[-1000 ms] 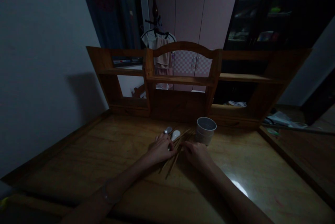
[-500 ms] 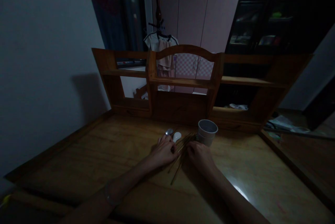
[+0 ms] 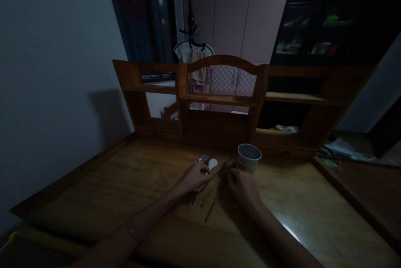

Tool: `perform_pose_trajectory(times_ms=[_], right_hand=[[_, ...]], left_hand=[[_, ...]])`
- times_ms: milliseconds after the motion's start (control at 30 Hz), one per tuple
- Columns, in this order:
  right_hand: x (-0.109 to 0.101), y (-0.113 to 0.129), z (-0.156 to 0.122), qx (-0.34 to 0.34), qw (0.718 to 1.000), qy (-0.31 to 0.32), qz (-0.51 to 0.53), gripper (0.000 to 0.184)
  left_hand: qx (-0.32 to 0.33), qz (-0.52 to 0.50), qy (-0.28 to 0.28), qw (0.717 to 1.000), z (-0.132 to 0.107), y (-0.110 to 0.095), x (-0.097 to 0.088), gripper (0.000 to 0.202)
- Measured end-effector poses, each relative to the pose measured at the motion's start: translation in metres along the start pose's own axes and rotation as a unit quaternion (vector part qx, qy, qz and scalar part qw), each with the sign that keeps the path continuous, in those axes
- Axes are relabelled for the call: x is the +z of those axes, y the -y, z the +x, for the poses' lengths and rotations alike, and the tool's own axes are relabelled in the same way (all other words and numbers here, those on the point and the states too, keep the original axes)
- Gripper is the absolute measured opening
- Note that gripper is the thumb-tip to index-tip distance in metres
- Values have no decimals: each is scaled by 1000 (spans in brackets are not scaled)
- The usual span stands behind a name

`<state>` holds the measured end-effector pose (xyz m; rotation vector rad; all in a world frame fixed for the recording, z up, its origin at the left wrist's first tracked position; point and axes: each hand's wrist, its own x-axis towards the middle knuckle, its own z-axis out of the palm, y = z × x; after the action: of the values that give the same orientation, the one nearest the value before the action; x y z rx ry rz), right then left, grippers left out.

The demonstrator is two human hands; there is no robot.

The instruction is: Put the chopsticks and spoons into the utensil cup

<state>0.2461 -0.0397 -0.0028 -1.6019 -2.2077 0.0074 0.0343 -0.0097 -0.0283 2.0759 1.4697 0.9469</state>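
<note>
In dim light both my hands rest on a wooden desk (image 3: 131, 184). My left hand (image 3: 196, 174) lies curled over the handles of a metal spoon (image 3: 203, 158) and a white spoon (image 3: 212, 163), fingertips touching them. Several wooden chopsticks (image 3: 213, 190) lie spread between the hands. My right hand (image 3: 242, 184) has its fingers bent down onto the chopsticks' far ends, just in front of a grey cup (image 3: 248, 157). Whether either hand grips anything is too dark to make out.
A wooden shelf unit (image 3: 219, 100) stands along the desk's back edge, with small items on its lower right shelf. A grey wall is at the left. Pink wardrobe doors and hanging clothes show behind. A bright light reflection lies on the desk at the right.
The chopsticks have been spread apart; one now lies separate toward the spoons. My left hand drew back slightly from the spoon bowls. The camera tilted a little.
</note>
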Motion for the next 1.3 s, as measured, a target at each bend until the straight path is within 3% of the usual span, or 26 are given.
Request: perform_pose_trajectory(times_ms=[233, 433, 867, 1133, 1300], right_hand=[[0, 2, -1, -5, 1000, -1, 24, 21], [1, 3, -1, -1, 999, 12, 42, 22], [6, 1, -2, -20, 993, 6, 115, 28], [6, 1, -1, -22, 993, 4, 119, 29], [7, 1, -1, -21, 993, 13, 118, 28]], left_hand=[[31, -50, -36, 998, 2, -3, 0, 17], [34, -11, -59, 998, 0, -13, 0, 16], [42, -29, -80, 995, -1, -18, -1, 14], [58, -34, -87, 994, -4, -29, -7, 15], [65, -39, -89, 993, -3, -25, -5, 13]])
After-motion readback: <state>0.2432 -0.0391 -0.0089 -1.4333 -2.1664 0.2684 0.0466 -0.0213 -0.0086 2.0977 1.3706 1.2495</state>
